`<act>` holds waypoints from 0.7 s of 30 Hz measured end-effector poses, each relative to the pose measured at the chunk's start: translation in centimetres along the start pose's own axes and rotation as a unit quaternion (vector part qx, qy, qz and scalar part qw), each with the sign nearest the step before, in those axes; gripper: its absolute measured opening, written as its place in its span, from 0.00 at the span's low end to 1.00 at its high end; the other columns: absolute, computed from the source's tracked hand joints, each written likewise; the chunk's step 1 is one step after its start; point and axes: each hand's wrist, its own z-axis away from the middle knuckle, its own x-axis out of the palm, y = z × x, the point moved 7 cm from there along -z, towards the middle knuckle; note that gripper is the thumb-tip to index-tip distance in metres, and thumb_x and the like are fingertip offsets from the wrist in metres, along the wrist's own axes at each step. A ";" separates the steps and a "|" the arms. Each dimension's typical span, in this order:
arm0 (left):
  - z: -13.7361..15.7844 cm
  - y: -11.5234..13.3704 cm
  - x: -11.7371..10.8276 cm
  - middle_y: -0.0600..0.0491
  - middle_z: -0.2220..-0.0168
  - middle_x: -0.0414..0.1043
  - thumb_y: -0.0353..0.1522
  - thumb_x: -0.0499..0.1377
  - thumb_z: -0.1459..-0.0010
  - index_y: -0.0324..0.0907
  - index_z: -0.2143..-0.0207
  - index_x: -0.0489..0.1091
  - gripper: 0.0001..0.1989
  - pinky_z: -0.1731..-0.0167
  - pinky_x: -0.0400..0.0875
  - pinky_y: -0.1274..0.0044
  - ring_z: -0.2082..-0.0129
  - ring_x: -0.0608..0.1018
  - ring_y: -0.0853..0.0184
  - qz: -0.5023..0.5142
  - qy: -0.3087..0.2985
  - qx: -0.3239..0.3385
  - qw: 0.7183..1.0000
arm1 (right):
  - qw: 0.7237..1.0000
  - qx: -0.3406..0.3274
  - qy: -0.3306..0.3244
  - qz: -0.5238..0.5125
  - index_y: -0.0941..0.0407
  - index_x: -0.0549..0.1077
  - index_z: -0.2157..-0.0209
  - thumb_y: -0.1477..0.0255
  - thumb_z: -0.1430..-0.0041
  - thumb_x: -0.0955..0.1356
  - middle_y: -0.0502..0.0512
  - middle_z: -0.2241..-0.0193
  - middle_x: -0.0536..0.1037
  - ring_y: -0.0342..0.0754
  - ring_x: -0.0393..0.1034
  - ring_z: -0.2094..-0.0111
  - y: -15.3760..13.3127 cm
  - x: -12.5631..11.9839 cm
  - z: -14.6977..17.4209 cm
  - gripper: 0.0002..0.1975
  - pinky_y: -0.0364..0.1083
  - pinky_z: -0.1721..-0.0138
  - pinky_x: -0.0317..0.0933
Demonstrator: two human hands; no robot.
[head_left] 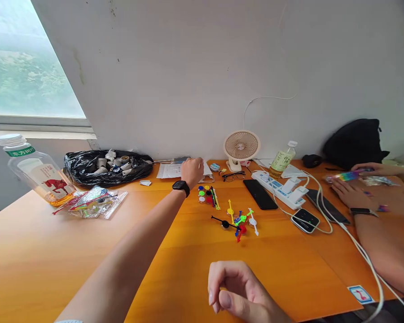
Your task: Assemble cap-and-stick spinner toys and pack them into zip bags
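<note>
My left hand (192,171), with a black watch on its wrist, reaches to the back of the table over white papers (170,171). Its fingers point away from me and are hidden, so what they hold cannot be seen. My right hand (239,287) hovers near the front edge, loosely curled with its hollow showing and nothing in it. Between the hands lies a loose group of coloured arrow spinners (242,220) in yellow, green, white, red, blue and black. Just behind them are coloured discs (202,194) in rows and a bundle of arrow strips (215,198).
To the left stand a tea bottle (50,177), plastic packets (94,202) and a black bag (77,166) with cardboard tubes. A fan (241,146), glasses (234,176), a phone (260,194), a power strip (279,190) and trailing cables lie right. Another person's hands (348,193) work at far right.
</note>
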 end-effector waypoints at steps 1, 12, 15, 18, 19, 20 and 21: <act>-0.2 -0.2 -1.4 0.42 0.59 0.80 0.33 0.52 0.28 0.40 0.52 0.78 0.14 0.57 0.67 0.71 0.55 0.78 0.56 0.013 0.020 -0.004 1.000 | 0.999 -0.014 0.011 0.026 0.56 0.78 0.65 0.56 0.36 0.72 0.53 0.70 0.73 0.46 0.66 0.67 -0.7 -0.5 -0.1 0.16 0.46 0.62 0.58; 10.3 -0.9 -15.3 0.50 0.66 0.76 0.45 0.67 0.38 0.39 0.53 0.80 0.20 0.66 0.70 0.78 0.69 0.73 0.69 0.514 -0.012 -0.062 0.856 | 0.953 -0.103 0.219 0.181 0.47 0.64 0.38 0.55 0.40 0.75 0.61 0.42 0.73 0.56 0.68 0.42 -8.0 -6.9 -8.6 0.34 0.54 0.43 0.65; 13.4 -2.0 -15.6 0.50 0.64 0.78 0.43 0.69 0.38 0.41 0.51 0.78 0.19 0.64 0.72 0.78 0.67 0.75 0.68 0.548 -0.021 -0.105 0.830 | 0.981 -0.066 0.132 0.129 0.51 0.67 0.39 0.54 0.39 0.74 0.61 0.47 0.76 0.55 0.72 0.47 -6.7 -5.8 -12.2 0.31 0.55 0.43 0.65; 15.2 -3.1 -14.2 0.50 0.64 0.78 0.42 0.69 0.38 0.41 0.54 0.77 0.17 0.64 0.73 0.77 0.66 0.76 0.69 0.604 -0.058 -0.138 0.783 | 0.974 -0.055 0.158 0.153 0.48 0.70 0.41 0.58 0.47 0.79 0.58 0.37 0.69 0.54 0.64 0.38 -4.9 -5.8 -13.7 0.34 0.51 0.41 0.62; 15.6 -3.6 -13.7 0.51 0.64 0.78 0.42 0.69 0.39 0.41 0.55 0.77 0.16 0.63 0.73 0.77 0.66 0.77 0.68 0.617 -0.066 -0.147 0.770 | 0.977 -0.042 0.156 0.139 0.47 0.70 0.41 0.60 0.48 0.80 0.57 0.37 0.69 0.54 0.64 0.38 -4.2 -5.8 -14.0 0.35 0.50 0.42 0.63; 16.0 -4.1 -13.2 0.51 0.64 0.78 0.42 0.69 0.39 0.41 0.56 0.76 0.15 0.62 0.74 0.76 0.65 0.77 0.68 0.626 -0.071 -0.156 0.761 | 0.983 -0.028 0.144 0.114 0.47 0.70 0.41 0.61 0.48 0.80 0.57 0.40 0.71 0.52 0.67 0.41 -3.5 -5.7 -14.1 0.35 0.49 0.44 0.65; 16.3 -4.6 -12.7 0.50 0.64 0.78 0.41 0.70 0.39 0.41 0.57 0.76 0.15 0.61 0.75 0.76 0.64 0.78 0.67 0.630 -0.075 -0.167 0.755 | 0.988 -0.015 0.128 0.083 0.48 0.70 0.42 0.61 0.47 0.80 0.57 0.45 0.76 0.50 0.72 0.47 -2.8 -5.6 -14.2 0.33 0.48 0.49 0.67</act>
